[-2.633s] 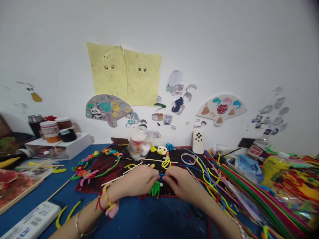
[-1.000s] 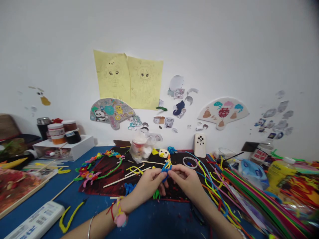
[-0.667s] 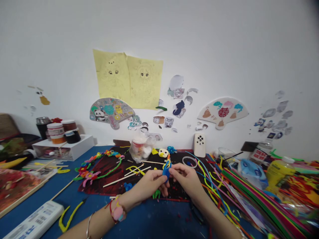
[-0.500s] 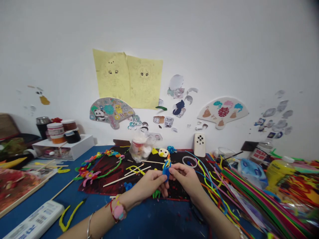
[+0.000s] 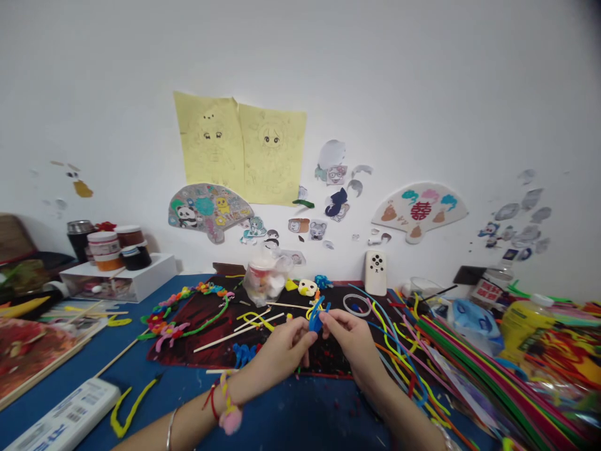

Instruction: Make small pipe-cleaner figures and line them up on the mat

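While the head camera looked down, the left hand (image 5: 284,352) and the right hand (image 5: 351,346) pinched a little blue pipe cleaner shape (image 5: 316,319) tight in their fingers, just above the dark mat (image 5: 188,326), near the back edge of the tabletop (image 5: 300,416).

Bright, diffuse light washes the white wall (image 5: 300,56) evenly, with no source in view and almost no glare. Only a faint, soft shadow falls on the wall behind the white shelf unit (image 5: 117,279). The top right corner darkens slightly. The wide lens bows the wall and stretches the desk (image 5: 141,401) at the edges, where the pipe cleaners (image 5: 493,369) lose crispness. The left hand (image 5: 286,347), right hand (image 5: 350,341) and blue pipe-cleaner piece (image 5: 317,319) look slightly soft.
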### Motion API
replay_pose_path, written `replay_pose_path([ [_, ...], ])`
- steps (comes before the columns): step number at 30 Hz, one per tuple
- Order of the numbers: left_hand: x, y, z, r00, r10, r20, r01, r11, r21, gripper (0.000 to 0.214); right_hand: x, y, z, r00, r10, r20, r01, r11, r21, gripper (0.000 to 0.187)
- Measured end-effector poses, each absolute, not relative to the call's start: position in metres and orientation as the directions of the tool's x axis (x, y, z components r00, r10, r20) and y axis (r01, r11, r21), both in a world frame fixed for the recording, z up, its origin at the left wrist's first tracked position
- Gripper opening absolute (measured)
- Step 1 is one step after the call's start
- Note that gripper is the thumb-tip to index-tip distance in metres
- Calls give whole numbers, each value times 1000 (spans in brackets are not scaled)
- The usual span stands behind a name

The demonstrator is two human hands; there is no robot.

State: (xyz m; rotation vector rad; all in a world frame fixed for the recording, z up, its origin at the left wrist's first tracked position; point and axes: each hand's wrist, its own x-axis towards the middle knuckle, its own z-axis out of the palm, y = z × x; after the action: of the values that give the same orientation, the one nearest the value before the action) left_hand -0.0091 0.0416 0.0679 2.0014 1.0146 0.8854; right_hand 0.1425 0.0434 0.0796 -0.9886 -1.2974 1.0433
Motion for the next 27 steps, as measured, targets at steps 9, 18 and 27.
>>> replay_pose_path([
  [9, -12, 39, 59, 466, 708, 530, 816, -575, 52, 28, 134, 39, 75, -33, 996, 87, -350, 70, -934, 25],
  [18, -16, 39, 57, 542, 636, 549, 801, -589, -109, 24, 137, 38, 76, -83, 992, 96, -386, 57, -921, 24],
  [27, -16, 36, 57, 544, 677, 495, 780, -626, -2, 23, 137, 37, 79, -112, 989, 99, -390, 48, -920, 25],
])
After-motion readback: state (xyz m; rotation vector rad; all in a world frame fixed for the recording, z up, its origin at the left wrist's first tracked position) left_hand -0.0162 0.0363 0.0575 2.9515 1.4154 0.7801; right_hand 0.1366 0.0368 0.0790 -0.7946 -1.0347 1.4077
